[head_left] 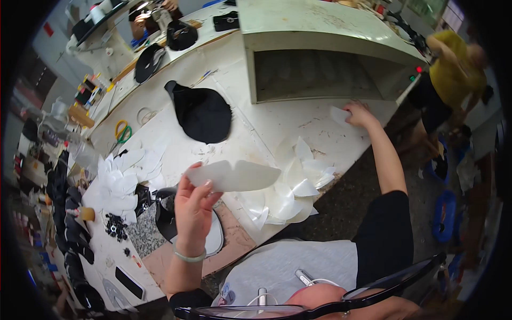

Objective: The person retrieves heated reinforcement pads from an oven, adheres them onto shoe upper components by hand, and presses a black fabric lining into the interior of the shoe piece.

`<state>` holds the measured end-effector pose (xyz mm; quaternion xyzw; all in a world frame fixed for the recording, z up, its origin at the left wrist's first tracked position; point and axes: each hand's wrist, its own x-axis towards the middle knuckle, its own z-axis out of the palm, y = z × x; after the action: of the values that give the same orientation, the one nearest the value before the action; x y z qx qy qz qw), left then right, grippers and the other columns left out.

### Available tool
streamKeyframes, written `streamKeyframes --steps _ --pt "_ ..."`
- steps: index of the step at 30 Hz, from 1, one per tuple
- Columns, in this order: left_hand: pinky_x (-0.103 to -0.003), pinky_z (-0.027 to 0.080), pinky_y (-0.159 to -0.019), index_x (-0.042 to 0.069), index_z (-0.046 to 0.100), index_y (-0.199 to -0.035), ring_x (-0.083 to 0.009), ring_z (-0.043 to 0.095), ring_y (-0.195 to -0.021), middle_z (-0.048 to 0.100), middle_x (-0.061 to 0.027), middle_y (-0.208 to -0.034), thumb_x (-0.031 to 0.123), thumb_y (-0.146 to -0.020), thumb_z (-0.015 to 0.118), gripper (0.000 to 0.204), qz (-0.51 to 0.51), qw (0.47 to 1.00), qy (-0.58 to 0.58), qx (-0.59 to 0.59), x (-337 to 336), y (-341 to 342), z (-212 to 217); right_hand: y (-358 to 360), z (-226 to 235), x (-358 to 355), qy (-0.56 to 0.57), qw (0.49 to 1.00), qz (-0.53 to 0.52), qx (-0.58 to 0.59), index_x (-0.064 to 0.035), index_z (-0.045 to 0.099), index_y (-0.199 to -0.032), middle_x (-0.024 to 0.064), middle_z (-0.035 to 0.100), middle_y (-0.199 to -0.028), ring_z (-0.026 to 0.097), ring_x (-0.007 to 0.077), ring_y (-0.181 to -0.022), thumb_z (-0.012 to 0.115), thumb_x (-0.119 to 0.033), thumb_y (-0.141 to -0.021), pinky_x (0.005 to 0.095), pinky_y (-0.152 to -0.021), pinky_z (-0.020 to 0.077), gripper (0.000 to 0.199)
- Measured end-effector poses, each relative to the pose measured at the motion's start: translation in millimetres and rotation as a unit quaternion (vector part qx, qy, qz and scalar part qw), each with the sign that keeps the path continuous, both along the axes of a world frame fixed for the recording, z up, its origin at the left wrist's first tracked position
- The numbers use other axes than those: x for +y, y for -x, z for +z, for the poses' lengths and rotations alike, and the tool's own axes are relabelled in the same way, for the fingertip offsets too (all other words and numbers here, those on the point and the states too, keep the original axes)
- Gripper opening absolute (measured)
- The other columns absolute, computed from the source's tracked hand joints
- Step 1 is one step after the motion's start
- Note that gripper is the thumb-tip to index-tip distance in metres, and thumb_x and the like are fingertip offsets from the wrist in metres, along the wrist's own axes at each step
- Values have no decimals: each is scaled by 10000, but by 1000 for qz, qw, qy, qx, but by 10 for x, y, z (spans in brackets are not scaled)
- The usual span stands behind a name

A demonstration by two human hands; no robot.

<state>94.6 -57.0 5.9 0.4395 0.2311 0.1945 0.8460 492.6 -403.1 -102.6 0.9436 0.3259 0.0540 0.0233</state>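
My left hand (192, 210) pinches a whitish, wing-shaped sheet piece (240, 177) with a notch in its upper edge, thumb in front and fingers behind. It is held up above the worktable. Far to the right, my right hand (361, 114) grips a small white piece (338, 116) by its edge, close to the tabletop in front of the box opening. Between the hands lies a loose pile of glossy white cut pieces (292, 196). Beyond my left hand rests a black fabric piece (205, 114). Below my left wrist, a black-and-white shaped part (215, 237) is partly hidden.
A pale box (325, 18) with an open front stands at the back. On the left are more white pieces (117, 186), scissors (123, 133), small black parts (116, 226), a stone slab (148, 233) and a phone (129, 282). A person in yellow (453, 64) stands at right.
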Motion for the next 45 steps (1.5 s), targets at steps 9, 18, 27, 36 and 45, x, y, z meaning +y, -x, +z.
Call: streamKeyframes --steps 9,18,27,36,45 --pt "-283 512 -884 15 482 -1273 -153 585 -1011 552 -85 -1140 12 -886 592 402 -90 993 -62 -40 -300 -44 -286 2010 867 1419 -317 722 285 545 -39 533 -1259 100 618 -1114 573 176 -1049 673 -91 -832 328 -905 454 452" --pt "-369 416 -981 37 386 -1400 -311 527 -1193 557 -167 -1269 130 -819 693 664 14 788 -598 144 609 609 -154 305 220 1175 -335 846 81 407 -44 583 -986 -29 536 -781 460 48 -696 608 -51 -720 209 -621 400 267" --pt "-373 427 -976 48 564 -1236 -344 525 -1177 539 -196 -1289 -31 -734 580 508 -65 708 -656 252 1457 836 -637 432 -131 1522 11 1000 0 -9 -92 578 -1206 102 554 -1273 456 305 -1236 560 -223 -775 463 -976 381 451" --pt "-397 433 -961 -14 515 -1247 -380 523 -1148 523 -249 -1267 -77 -738 470 514 60 662 -680 308 1441 1466 -782 1000 436 1898 -155 955 240 84 -38 623 -1056 105 605 -1105 509 295 -1125 593 -191 -832 404 -928 424 273" --pt "-266 451 -873 14 513 -1281 -143 556 -1024 563 -104 -1193 120 -811 701 517 101 909 -318 249 1264 1961 -787 1425 -8 3223 -86 941 283 166 -94 589 -1140 65 558 -1147 529 261 -1060 716 -187 -758 363 -898 462 414"
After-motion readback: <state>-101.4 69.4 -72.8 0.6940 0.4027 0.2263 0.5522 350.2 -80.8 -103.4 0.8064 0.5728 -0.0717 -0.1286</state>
